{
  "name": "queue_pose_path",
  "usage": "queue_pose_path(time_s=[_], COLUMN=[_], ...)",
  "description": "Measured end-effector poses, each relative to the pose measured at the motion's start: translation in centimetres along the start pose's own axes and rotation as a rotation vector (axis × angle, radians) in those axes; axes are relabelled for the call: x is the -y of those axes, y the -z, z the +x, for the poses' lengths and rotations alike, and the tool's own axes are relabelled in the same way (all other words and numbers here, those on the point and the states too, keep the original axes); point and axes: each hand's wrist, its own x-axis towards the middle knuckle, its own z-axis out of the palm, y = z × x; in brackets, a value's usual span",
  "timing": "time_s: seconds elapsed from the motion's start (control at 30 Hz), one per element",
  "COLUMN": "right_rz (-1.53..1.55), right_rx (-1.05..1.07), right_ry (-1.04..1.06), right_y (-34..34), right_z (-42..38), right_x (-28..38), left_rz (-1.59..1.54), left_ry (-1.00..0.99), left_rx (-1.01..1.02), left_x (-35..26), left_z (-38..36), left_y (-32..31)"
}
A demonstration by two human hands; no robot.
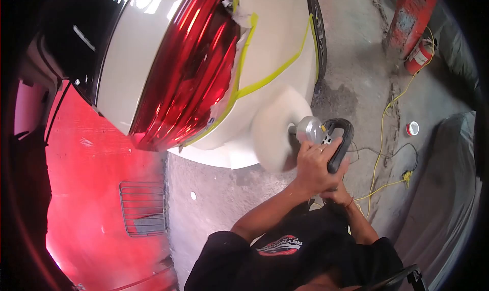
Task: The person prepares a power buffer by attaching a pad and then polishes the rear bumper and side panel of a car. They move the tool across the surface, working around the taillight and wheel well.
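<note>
The left hand (pixel 311 166) is wrapped around the black loop handle of a polisher (pixel 326 135), and the right hand (pixel 337 195) sits just below it, mostly hidden, so its grip cannot be told. The polisher's white pad (pixel 275 130) presses against the white car body (pixel 277 46), just right of the red tail light (pixel 188 67), whose edge is lined with yellow tape (pixel 270 77). On the concrete floor (pixel 356 87) to the right, a yellow cord (pixel 382 138) runs past a roll of tape (pixel 412 128) towards a red fire extinguisher (pixel 420 58) farther off. A metal grate (pixel 143 208) lies at left.
</note>
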Motion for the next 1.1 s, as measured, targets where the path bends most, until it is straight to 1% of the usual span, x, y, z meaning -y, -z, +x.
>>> queue_pose_path(time_s=[0.03,0.07,0.1,0.13,0.17,0.2,0.27,0.3,0.33,0.37,0.4,0.43,0.47,0.5,0.53,0.57,0.6,0.63,0.7,0.73,0.77,0.83,0.97,1.0,1.03,1.1], right_rz=[-0.008,-0.122,-0.235,-0.339,-0.343,-0.356,-0.367,-0.472,-0.576,-0.576,-0.729,-0.888,-0.911,-1.03,-1.15,-1.184,-1.274,-1.361,-1.443,-1.488,-1.527,-1.579,-1.611,-1.677,-1.699,-1.72], right_rx=[0.002,-0.04,-0.082,-0.128,-0.126,-0.131,-0.122,-0.138,-0.161,-0.162,-0.176,-0.184,-0.175,-0.168,-0.153,-0.129,-0.1,-0.066,-0.032,-0.029,0.013,0.036,0.161,0.229,0.237,0.383], right_ry=[0.006,0.054,0.104,0.112,0.116,0.148,0.182,0.242,0.3,0.299,0.251,0.204,0.207,0.221,0.231,0.229,0.268,0.303,0.293,0.292,0.281,0.243,0.209,0.12,0.118,-0.057], right_y=[-0.5,-0.9,-1.1,-1.2,-1.1,-1.0,-1.0,-1.4,-1.6,-1.6,-1.4,-1.1,-0.6,0.2,0.9,1.5,2.3,2.7,1.8,1.2,0.9,0.4,-1.3,-1.8,-2.3,-2.9], right_z=[-0.2,-0.5,-0.7,-0.7,-0.8,-0.7,-0.3,-0.3,-0.3,-0.2,-0.3,-0.3,-0.2,0.1,0.2,0.4,1.0,1.5,1.3,1.5,1.4,1.8,2.5,2.8,3.4,4.4], right_x=[-0.4,-0.9,-1.3,-1.9,-2.8,-3.6,-4.4,-4.2,-4.1,-4.0,-3.6,-3.1,-2.4,-1.3,-0.5,0.4,1.8,3.0,5.9,7.1,7.6,8.6,9.6,10.1,10.3,10.5], left_rz=[-0.05,-0.068,-0.069,-0.005,0.065,0.072,0.13,0.136,0.095,0.05,0.042,0.035,0.026,0.011,-0.019,-0.054,-0.064,-0.088,-0.051,-0.021,-0.045,-0.102,-0.166,-0.143,-0.159,-0.312], left_ry=[0.009,0.015,0.014,0.164,0.318,0.318,0.507,0.513,0.569,0.621,0.625,0.649,0.668,0.674,0.777,0.883,0.932,0.95,1.026,0.969,1.007,0.985,1.048,1.042,1.049,1.138], left_rx=[0.111,0.244,0.237,0.545,0.851,0.842,0.989,0.984,0.903,0.823,0.821,0.652,0.471,0.439,0.374,0.307,0.218,0.183,0.072,-0.027,-0.062,-0.136,-0.191,-0.214,-0.231,-0.264], left_x=[-0.6,-1.0,-1.5,-1.8,-2.1,-2.0,-1.2,-0.6,0.2,0.9,1.5,2.1,2.5,2.8,2.8,2.8,2.8,3.0,2.7,3.2,3.0,3.1,4.2,4.6,5.0,5.1], left_z=[-0.1,-0.1,0.1,0.5,0.4,0.0,-1.5,-2.7,-4.2,-5.7,-7.4,-9.1,-10.0,-10.2,-10.7,-11.3,-11.7,-12.0,-12.5,-13.2,-13.5,-13.3,-15.6,-16.3,-16.9,-17.2], left_y=[2.1,4.7,6.6,8.2,8.9,8.6,7.7,7.5,7.2,7.0,6.9,6.9,7.0,6.9,7.0,6.8,6.4,6.2,6.2,5.6,5.7,6.4,7.2,7.2,7.3,8.3])
